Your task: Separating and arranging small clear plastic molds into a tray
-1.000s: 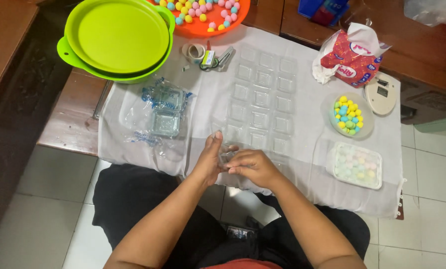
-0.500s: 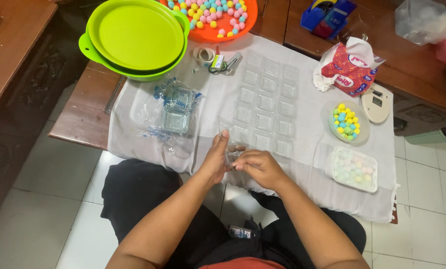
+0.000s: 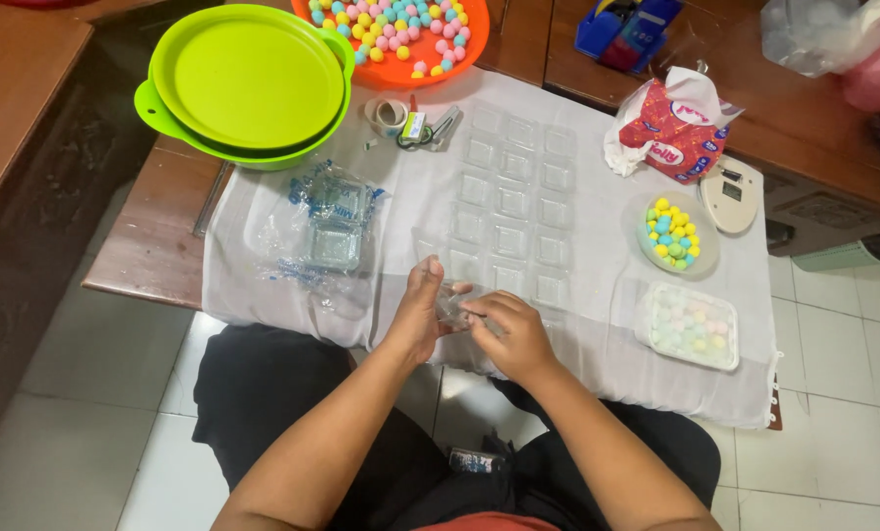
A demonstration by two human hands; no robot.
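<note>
2 hands (image 3: 420, 315), 2 stacked green basins (image 3: 248, 84), 1 orange tray (image 3: 405, 39), 1 tape roll (image 3: 388, 115), 1 scale (image 3: 730, 194).

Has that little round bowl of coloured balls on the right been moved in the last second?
No. The small bowl of coloured balls sits in the same spot on the white cloth, between the red-and-white packet and the lidded clear box; only the camera shifted.

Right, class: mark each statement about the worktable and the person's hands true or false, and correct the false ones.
1. Both hands, the left hand and the right hand, hold one small clear plastic container. True.
2. The green bowl stands at the near right corner. False: it stands far left.
3. The small round dish holds coloured balls. True.
4. The clear square containers on the white cloth are filled with balls. False: they look empty.
5. The orange tray holds coloured balls. True.
</note>
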